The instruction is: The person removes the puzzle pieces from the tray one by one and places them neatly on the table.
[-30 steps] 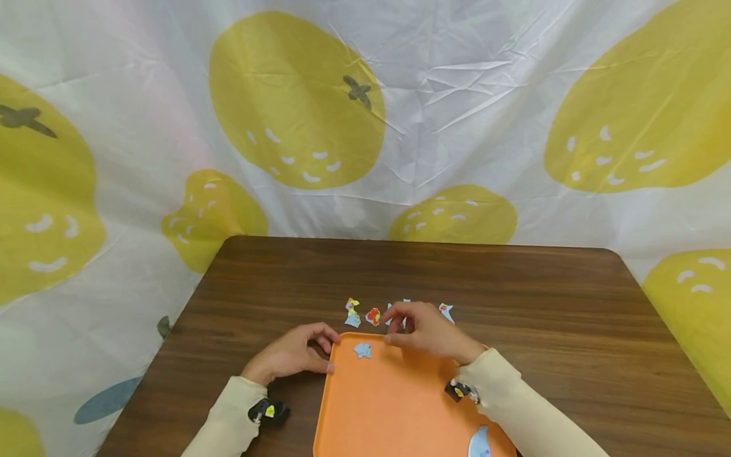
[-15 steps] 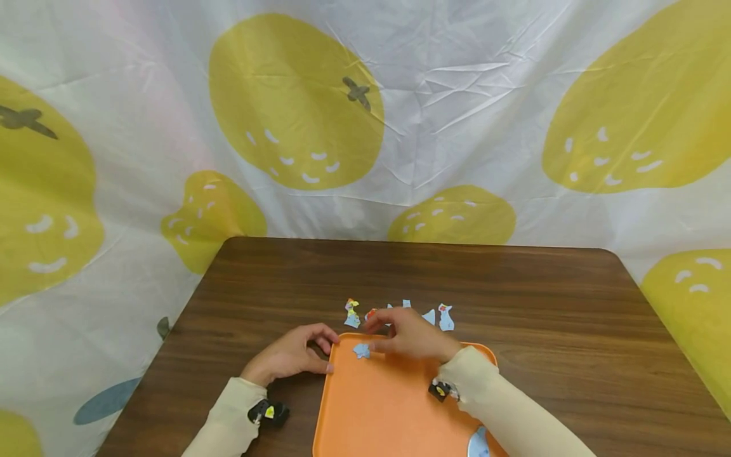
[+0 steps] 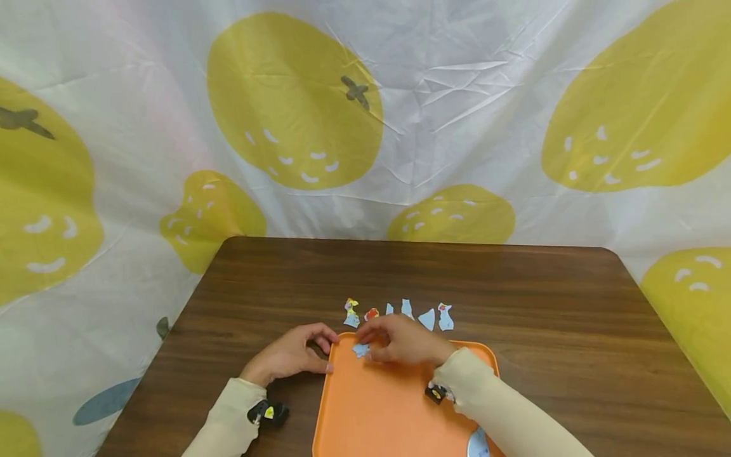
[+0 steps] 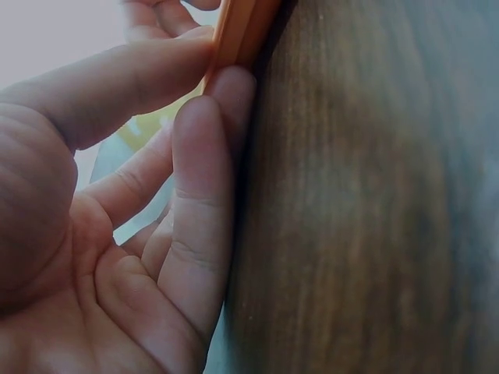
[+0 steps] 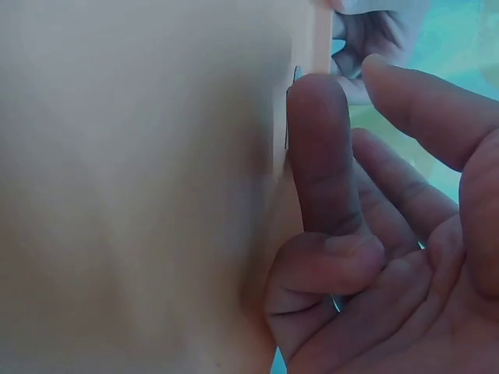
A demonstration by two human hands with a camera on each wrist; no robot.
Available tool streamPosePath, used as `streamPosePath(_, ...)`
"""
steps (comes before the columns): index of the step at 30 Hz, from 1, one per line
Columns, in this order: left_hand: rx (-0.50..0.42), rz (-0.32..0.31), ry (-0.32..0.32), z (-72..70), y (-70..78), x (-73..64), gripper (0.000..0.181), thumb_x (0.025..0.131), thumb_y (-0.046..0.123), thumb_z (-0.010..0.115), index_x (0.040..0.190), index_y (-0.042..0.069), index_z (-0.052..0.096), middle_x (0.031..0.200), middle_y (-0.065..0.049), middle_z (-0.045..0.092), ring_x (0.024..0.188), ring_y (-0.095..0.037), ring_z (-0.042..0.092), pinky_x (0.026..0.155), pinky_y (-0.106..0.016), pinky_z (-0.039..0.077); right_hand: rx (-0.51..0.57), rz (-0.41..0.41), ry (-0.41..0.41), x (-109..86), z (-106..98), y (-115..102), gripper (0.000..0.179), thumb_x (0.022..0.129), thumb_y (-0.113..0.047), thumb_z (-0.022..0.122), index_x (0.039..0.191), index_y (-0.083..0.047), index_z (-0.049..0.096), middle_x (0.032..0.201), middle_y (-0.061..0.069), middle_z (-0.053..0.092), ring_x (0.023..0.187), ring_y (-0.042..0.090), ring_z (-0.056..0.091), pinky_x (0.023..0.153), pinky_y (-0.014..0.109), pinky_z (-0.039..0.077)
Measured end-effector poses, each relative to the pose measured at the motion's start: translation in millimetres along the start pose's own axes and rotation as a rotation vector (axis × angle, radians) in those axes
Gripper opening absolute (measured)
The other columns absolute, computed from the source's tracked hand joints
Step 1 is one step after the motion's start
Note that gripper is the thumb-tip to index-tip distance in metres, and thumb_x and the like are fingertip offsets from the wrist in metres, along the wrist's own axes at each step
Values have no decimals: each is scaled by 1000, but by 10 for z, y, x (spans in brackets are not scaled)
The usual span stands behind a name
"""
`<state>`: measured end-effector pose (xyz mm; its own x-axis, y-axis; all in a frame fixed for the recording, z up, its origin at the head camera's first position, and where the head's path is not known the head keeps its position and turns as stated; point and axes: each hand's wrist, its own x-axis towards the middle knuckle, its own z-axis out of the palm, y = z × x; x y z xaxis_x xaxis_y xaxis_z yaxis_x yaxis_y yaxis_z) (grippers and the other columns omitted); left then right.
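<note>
In the head view an orange tray [image 3: 394,412] lies on the table. My left hand [image 3: 291,352] grips its far left corner, thumb on the left side and fingers at the far edge. Flat inside that corner lies a small pale-blue cut-out piece [image 3: 360,350]. Over the tray's far edge, my right hand [image 3: 402,341] reaches to this piece, its fingertips at the right side with the fingers loosely bent. Contact between fingertip and piece is unclear in the right wrist view. A larger pale-blue piece [image 3: 478,444] lies near the right forearm, partly cut off by the frame.
Beyond the tray, several cut-out pieces lie in a row, among them a yellow-and-blue one [image 3: 351,313], a red one [image 3: 372,313], a blue triangle [image 3: 427,319] and a white-blue one [image 3: 445,317]. A lemon-print curtain [image 3: 422,127] hangs behind the brown table [image 3: 548,330].
My right hand has moved left and slightly nearer, from above the tray's far edge to the small blue piece, uncovering pieces at the row's right. The left hand stays at the corner.
</note>
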<state>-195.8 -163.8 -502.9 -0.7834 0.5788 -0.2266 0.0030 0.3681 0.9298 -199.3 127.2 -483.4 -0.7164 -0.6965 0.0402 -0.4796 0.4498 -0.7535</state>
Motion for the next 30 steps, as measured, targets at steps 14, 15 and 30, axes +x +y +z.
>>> streamPosePath(14,12,-4,14,8,-17,1,48,83,6,88,126,3,66,106,-12,63,77,-17,69,72,-26,54,-42,68,-52,18,102,-15,38,79,-11,92,115,-13,80,85,-5,71,77,5,58,73,22,48)
streamPosePath(15,14,-5,15,8,-16,-2,48,83,6,88,126,4,66,106,-12,63,77,-18,69,72,-26,54,-43,70,-60,18,106,-17,37,78,-11,92,113,-13,80,84,-6,70,75,4,57,72,21,48)
streamPosePath(30,11,8,11,12,22,-22,49,83,6,88,127,1,65,106,-13,63,74,-14,67,71,-25,53,-62,39,-77,-40,97,-32,17,80,-12,92,91,-18,81,82,-8,71,75,0,57,70,19,49)
